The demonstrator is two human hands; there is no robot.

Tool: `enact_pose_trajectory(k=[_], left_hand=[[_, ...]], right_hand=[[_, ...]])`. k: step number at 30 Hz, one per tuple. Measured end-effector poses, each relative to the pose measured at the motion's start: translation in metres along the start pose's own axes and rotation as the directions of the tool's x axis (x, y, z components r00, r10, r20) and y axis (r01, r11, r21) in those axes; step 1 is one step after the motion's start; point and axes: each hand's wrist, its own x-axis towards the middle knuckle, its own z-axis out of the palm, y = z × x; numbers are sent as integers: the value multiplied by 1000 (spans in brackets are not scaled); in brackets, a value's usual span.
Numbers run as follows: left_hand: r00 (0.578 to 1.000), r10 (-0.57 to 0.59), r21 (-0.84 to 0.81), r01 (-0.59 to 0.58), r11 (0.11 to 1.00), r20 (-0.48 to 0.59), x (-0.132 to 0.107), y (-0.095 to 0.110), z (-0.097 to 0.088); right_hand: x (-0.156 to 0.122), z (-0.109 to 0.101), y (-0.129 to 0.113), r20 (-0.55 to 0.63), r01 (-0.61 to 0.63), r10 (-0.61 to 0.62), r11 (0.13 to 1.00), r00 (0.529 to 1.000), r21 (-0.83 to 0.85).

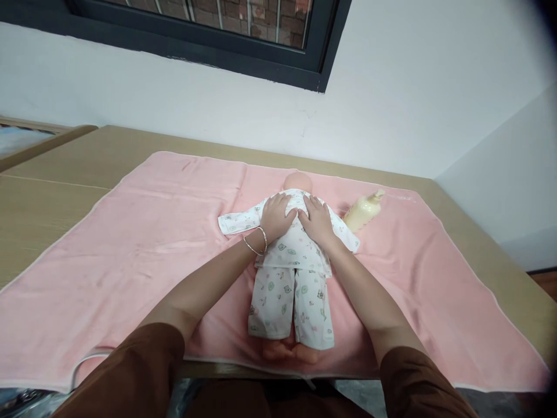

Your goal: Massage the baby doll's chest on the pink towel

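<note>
A baby doll (293,249) in a white printed top and trousers lies face down on a pink blanket (143,232), its head toward the wall and its bare feet toward me. My left hand (277,217) rests open and flat on the left side of the doll's upper back. On the right side of that back lies my right hand (317,219), also open, the two thumbs almost meeting at the middle. Both doll sleeves stretch outward, and the doll's hands do not show. A cream-coloured pump bottle (364,211) lies on its side by the doll's right-hand sleeve.
The blanket covers much of a wooden table (130,142), which stands against a white wall (383,116). Above is a dark-framed window (261,58). Another wooden piece of furniture (73,136) adjoins at the far left. The table's near edge runs just in front of my body.
</note>
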Motion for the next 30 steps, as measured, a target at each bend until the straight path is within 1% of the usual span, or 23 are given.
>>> enact_pose_trajectory(k=[4,9,14,19,25,30], left_hand=[[1000,-14,-5,14,1000,2,-1,0,0],[1000,-3,-7,3,1000,12,-1,1,-2],[999,-16,6,15,1000,43,0,3,-4],[999,-19,14,18,1000,50,0,4,-5],[999,-18,25,18,1000,35,1,5,-5],[998,-25,30,24,999,57,4,4,-6]], right_hand=[[-1,1,0,-6,-8,8,999,1000,32],[-1,1,0,-5,-16,17,999,1000,35],[-2,1,-1,-2,-15,15,999,1000,34],[-2,0,-2,-1,-20,20,999,1000,25],[0,0,-3,-6,-16,16,1000,1000,-10],[3,-2,-4,19,-8,9,998,1000,-56]])
